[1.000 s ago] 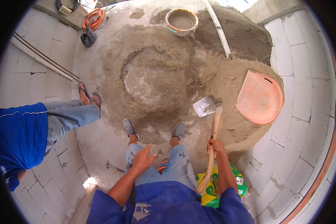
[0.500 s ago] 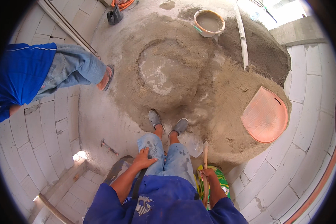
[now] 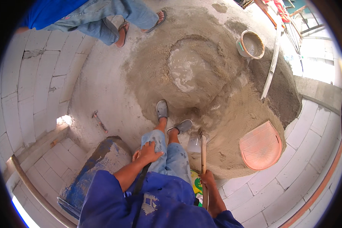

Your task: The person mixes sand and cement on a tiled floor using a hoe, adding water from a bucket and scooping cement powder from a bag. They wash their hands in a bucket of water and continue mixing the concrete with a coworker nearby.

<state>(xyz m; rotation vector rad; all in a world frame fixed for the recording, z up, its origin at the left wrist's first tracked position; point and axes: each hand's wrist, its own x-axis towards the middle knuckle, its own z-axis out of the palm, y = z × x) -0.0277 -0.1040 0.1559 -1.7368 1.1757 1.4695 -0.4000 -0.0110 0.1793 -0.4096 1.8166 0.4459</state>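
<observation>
My left hand (image 3: 149,152) lies on the wet, light-blue trousers (image 3: 159,142) over my left thigh, fingers stretched out and holding nothing. My right hand (image 3: 206,177) is wrapped round an upright wooden handle (image 3: 204,159) at my right side. Beside the handle's far end, a flat grey blade (image 3: 194,143) rests against the sand by my right shoe; how the two join is unclear. Ahead of my grey shoes (image 3: 162,110) spreads a mound of grey-brown sand (image 3: 152,57), with a wet, whitish hollow (image 3: 187,68) in it.
A pail of grey liquid (image 3: 250,45) and a long board (image 3: 271,70) lie far right. An orange lid-like panel (image 3: 260,146) rests on sand at right. A hammer (image 3: 99,121) and a mud-crusted blue barrow (image 3: 98,163) are left. Another person's sandalled feet (image 3: 155,22) are far left.
My view has turned, bringing the blue barrow and the other person's second foot into sight. That person has stepped along the sand's far-left side. My hands keep their places on thigh and handle.
</observation>
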